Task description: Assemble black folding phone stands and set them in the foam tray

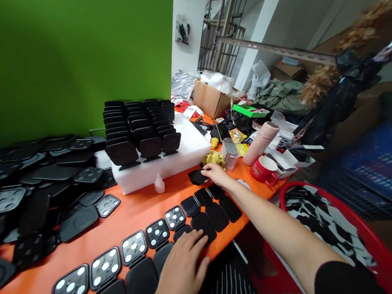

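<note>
My left hand (pixel 183 266) lies flat with fingers spread on a row of black square pads (pixel 205 224) along the front edge of the orange table (pixel 139 210). Behind them runs a row of black plates with white dots (pixel 133 246). My right hand (pixel 214 172) reaches far across the table and its fingertips touch a loose black pad (pixel 198 177) beside a yellow cloth (pixel 213 158). Whether the pad is gripped cannot be told.
A white foam block (pixel 186 157) carries rows of upright black stands (pixel 137 130). A heap of black plates (pixel 26 185) fills the left. A small white bottle (pixel 159 184), red mug (pixel 264 170), pink tube (pixel 261 142) and clutter sit right. A red basket (pixel 377 244) stands below.
</note>
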Demonstrator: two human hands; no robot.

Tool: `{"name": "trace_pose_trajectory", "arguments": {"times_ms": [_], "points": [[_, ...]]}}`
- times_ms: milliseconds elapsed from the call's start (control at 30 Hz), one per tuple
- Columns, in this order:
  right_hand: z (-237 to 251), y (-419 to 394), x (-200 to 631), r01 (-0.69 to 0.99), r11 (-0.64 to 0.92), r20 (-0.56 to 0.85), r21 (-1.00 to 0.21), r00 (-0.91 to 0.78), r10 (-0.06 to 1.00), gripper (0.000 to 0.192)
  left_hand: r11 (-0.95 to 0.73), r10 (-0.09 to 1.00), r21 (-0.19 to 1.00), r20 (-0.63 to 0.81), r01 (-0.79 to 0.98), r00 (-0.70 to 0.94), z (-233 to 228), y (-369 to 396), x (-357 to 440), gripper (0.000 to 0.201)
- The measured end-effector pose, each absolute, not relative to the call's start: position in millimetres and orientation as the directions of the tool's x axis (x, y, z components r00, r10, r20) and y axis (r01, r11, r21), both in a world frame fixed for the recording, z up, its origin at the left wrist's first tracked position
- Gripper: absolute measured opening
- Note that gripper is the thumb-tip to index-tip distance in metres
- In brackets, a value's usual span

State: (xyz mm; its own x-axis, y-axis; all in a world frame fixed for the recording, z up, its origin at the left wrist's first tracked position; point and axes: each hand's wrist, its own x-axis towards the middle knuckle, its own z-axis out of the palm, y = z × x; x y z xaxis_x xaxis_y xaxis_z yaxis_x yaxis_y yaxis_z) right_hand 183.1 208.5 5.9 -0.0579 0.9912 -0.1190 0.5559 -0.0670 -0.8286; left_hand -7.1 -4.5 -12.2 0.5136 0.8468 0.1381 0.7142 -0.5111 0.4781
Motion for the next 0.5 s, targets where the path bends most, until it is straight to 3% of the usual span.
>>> {"name": "trace_pose_trajectory", "arguments": {"times_ms": [233, 400, 500], "points": [[5.9, 225.8, 179.9, 0.622, -0.011, -0.064, -0.783, -0.063, 0.996, 0.01, -0.477, 0.856, 0.55, 0.116, 0.685, 0.503, -4.9, -7.4, -10.3, 0.042], [10.0, 215.3, 185.9, 0.541, -0.063, -0.133, -0.839, -0.091, 0.987, 0.024, -0.457, 0.858, 0.59, 0.094, 0.666, 0.506, -4.9, -6.3, -11.6, 0.042], [17.6, 195.8, 181.2, 0.471, -0.07, -0.19, -0.879, -0.212, 0.959, 0.029, -0.462, 0.851, 0.591, 0.085, 0.661, 0.519, -5.0, -6.0, -10.5, 0.042]]}}
